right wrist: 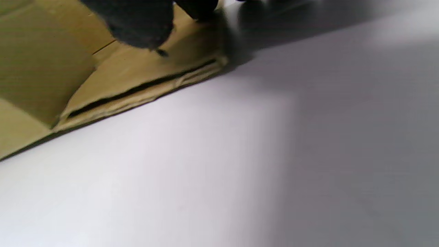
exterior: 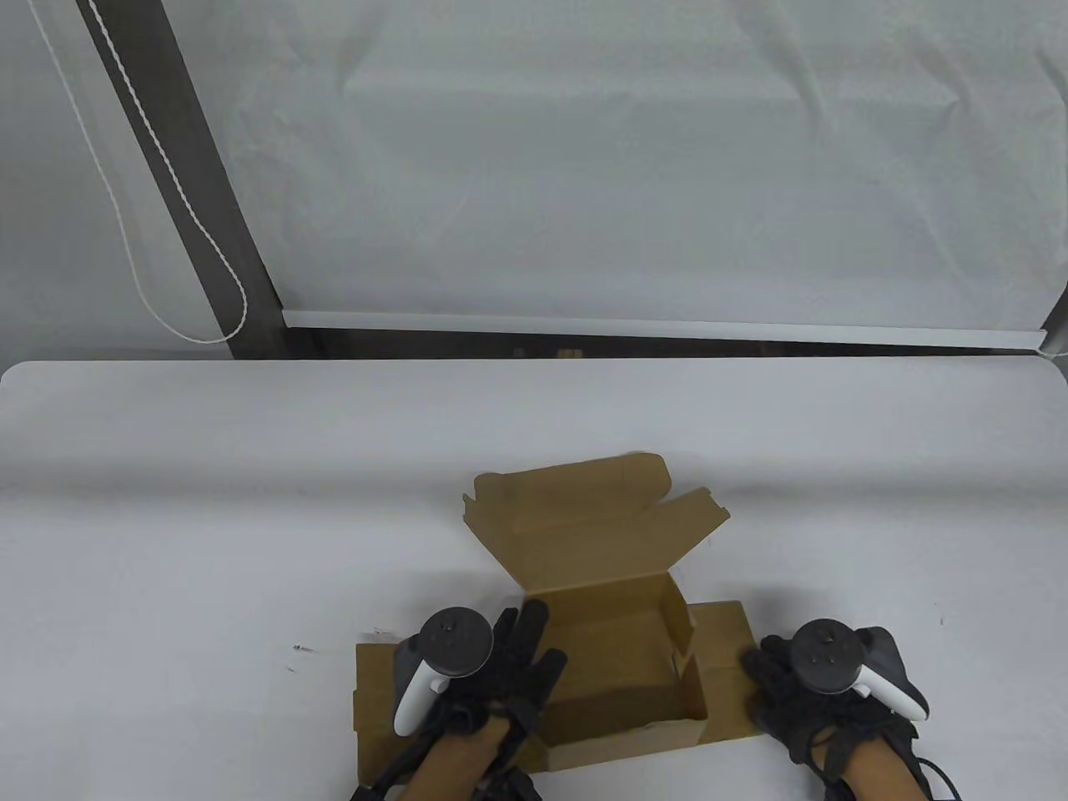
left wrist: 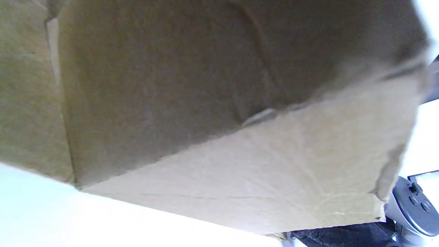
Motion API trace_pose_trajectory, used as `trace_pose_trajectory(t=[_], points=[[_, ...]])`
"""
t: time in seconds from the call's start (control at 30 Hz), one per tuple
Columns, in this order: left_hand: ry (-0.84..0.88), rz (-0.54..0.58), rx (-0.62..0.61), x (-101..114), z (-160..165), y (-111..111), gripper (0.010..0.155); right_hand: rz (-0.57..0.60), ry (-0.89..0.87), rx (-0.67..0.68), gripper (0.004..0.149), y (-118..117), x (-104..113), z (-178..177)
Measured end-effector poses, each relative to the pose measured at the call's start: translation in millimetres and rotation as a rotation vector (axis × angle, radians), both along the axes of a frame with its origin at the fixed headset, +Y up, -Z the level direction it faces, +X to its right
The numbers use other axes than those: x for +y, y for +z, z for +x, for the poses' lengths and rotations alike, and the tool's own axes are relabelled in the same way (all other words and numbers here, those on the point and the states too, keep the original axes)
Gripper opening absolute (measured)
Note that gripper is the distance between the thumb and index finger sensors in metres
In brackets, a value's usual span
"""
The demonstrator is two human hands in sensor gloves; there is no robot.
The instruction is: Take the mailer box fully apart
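Observation:
The brown cardboard mailer box (exterior: 613, 659) sits at the near middle of the white table (exterior: 209, 517). Its lid (exterior: 592, 521) stands open and leans toward the far side. Its side panels lie folded out flat to the left (exterior: 375, 705) and to the right (exterior: 724, 667). My left hand (exterior: 538, 647) is over the left panel with its fingers spread against the box's left wall. My right hand (exterior: 763, 667) rests its fingers (right wrist: 137, 24) on the outer edge of the right panel (right wrist: 144, 82). In the left wrist view the cardboard (left wrist: 219, 120) fills the frame and my left fingers do not show.
The table's far edge (exterior: 534, 365) runs below a white rail and a crinkled white backdrop. A dark post and a white cord hang at the back left. The right hand's tracker shows in the left wrist view (left wrist: 415, 206).

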State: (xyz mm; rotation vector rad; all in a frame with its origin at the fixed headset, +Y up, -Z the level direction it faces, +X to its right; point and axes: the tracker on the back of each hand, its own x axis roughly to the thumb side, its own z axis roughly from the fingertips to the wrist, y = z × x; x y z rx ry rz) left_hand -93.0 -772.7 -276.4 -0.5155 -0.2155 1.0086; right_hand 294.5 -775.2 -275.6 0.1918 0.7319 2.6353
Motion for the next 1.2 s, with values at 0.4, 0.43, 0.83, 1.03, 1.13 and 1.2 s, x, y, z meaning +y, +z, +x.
trace_pose_trajectory(t=[0.4,0.43,0.83,1.03,1.13,1.2], points=[[0.004,0.000,0.003,0.0,-0.3,-0.2,0.072,0.086,0.177,0.356,0.097,9.6,-13.8,-60.5],[0.005,0.000,0.008,0.1,-0.6,-0.2,0.072,0.160,0.159,0.315,0.089,8.1,-11.3,-59.0],[-0.031,0.004,-0.009,1.6,-1.0,-1.4,0.075,0.131,0.023,0.265,0.090,3.0,-11.8,-42.5],[0.029,-0.021,-0.005,-2.5,-6.9,-3.4,0.081,0.111,0.139,0.291,0.105,8.2,-24.1,-57.7],[0.022,-0.031,-0.031,-2.2,-6.1,-3.2,0.085,0.116,0.129,0.243,0.103,7.4,-23.5,-57.5],[-0.013,-0.023,-0.038,-1.0,-5.3,-3.4,0.086,0.137,0.142,0.242,0.102,6.8,-22.0,-57.8]])
